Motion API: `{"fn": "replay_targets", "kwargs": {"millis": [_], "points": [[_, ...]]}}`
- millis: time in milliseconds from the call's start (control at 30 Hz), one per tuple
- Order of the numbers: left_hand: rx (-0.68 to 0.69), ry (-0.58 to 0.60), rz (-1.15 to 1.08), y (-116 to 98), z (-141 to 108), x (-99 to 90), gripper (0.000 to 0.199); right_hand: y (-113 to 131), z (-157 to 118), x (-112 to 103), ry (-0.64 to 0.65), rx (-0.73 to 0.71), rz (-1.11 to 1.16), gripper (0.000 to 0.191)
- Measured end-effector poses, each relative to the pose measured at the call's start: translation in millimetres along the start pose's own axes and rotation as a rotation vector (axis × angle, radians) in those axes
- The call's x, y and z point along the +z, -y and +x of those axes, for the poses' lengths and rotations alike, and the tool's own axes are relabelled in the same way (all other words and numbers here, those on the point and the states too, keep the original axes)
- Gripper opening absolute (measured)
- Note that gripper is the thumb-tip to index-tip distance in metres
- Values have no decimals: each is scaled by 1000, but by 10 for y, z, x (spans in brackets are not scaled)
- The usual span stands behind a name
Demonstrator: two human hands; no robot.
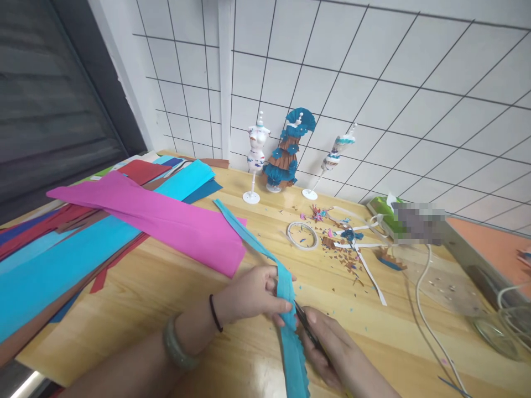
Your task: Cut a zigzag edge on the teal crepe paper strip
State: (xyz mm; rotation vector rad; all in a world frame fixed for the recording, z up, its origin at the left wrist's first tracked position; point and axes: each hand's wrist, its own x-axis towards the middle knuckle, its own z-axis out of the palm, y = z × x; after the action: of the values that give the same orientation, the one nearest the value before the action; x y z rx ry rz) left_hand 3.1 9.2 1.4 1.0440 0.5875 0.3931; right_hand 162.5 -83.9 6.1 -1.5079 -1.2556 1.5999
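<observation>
My left hand (265,298) pinches a long turquoise crepe paper strip (293,354), thumb on top and fingers beneath. The strip runs from the pink paper down past the table's near side, and its lower right edge is cut into small scallops. In my right hand (327,342) is a pair of dark scissors (306,325), their tips against the strip's right edge just beside my left thumb. The handles are mostly hidden by my fingers. Small turquoise snippets lie on the wood nearby.
Folded crepe paper sheets (166,215) cover the left side. Behind stand two white mannequins (256,149) (335,155) and a blue-brown paper dress (286,152). A tape roll (302,236), paper scraps (348,257), a white cable (423,309) and a glass jar (495,334) lie rightward.
</observation>
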Motion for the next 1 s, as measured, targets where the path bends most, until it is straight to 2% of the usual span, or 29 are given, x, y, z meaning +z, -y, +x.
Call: {"fn": "replay_targets", "kwargs": {"millis": [133,300,500,600,1000], "points": [[-15,38,-20,15,-8,5,49,10,3,3,40,-9,15,42],[-16,50,-15,23,-12,-5,50,-4,-4,-15,72,-1,15,43],[36,78,32,17,-2,-32,29,-18,-5,-70,63,-1,48,42],[56,88,26,19,-1,-42,29,-7,-8,-73,85,31,41,41],[5,85,8,-24,-25,-36,47,-44,-14,-58,57,18,26,42]]}}
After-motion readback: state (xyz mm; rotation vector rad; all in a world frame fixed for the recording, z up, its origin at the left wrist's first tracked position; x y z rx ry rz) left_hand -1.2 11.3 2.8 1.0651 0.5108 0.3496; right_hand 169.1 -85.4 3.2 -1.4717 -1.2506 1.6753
